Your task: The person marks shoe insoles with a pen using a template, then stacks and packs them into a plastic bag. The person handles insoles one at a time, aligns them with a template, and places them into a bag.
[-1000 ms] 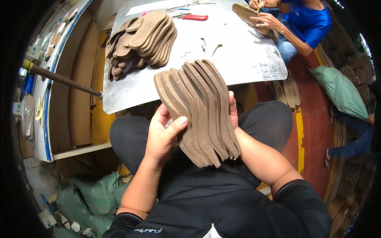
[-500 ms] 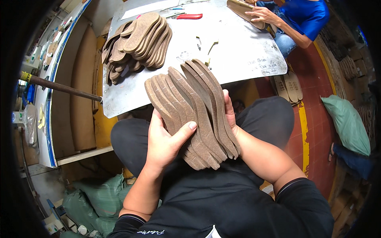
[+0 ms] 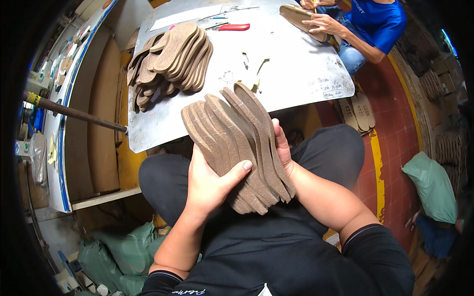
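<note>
Above my lap I hold a stack of brown cork-like shoe insoles [image 3: 237,148], set on edge with their wavy sides facing up. My left hand [image 3: 210,180] is closed round the stack's left side, its thumb lying across the edges. On the opposite side my right hand [image 3: 284,148] presses the stack; most of its fingers are hidden under the insoles. A gap shows near the top between the right-hand insoles and the others. Beyond my hands, a heap of similar insoles [image 3: 177,54] lies on the left of the white table.
The white table [image 3: 291,74] carries a red-handled tool [image 3: 234,27] and small cutters [image 3: 256,74]. A co-worker in a blue shirt [image 3: 377,24] handles a sole [image 3: 302,22] at the far right. A metal bar [image 3: 79,114] juts in from the left. Green sacks [image 3: 121,251] lie low at left.
The stack has been squeezed closer together, narrowing the gap between its insoles. Both hands still hold it and have shifted slightly. The co-worker's hands have moved a little at the sole.
</note>
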Demonstrator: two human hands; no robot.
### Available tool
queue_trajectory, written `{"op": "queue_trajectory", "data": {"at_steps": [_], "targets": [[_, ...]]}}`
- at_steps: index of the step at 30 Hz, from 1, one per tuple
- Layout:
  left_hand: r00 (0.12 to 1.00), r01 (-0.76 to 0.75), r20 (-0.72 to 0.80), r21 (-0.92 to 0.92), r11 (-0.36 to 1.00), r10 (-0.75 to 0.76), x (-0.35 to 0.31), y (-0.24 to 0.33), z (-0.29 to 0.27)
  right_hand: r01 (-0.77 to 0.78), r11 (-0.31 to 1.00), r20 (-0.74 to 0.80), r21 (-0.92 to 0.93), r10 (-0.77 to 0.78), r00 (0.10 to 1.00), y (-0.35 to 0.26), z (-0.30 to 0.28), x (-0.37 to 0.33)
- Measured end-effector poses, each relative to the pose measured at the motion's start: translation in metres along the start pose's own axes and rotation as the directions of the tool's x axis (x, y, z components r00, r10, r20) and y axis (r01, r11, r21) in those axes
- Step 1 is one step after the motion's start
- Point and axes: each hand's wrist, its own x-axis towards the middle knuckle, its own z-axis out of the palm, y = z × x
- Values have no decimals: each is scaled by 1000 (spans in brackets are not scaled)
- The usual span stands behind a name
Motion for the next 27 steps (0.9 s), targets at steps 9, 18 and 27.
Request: {"op": "queue_trajectory", "data": {"at_steps": [9, 18, 27], "targets": [[998, -47, -42, 34, 998, 48, -1, 3, 6, -22, 999, 29, 38, 20, 999, -2, 7, 4], [995, -54, -77, 170, 984, 67, 6, -2, 14, -3, 999, 27, 35, 2, 1000, -4, 3, 3], [997, -22, -75, 108, 994, 31, 6, -3, 13, -24, 999, 59, 44, 21, 998, -5, -4, 4]]}}
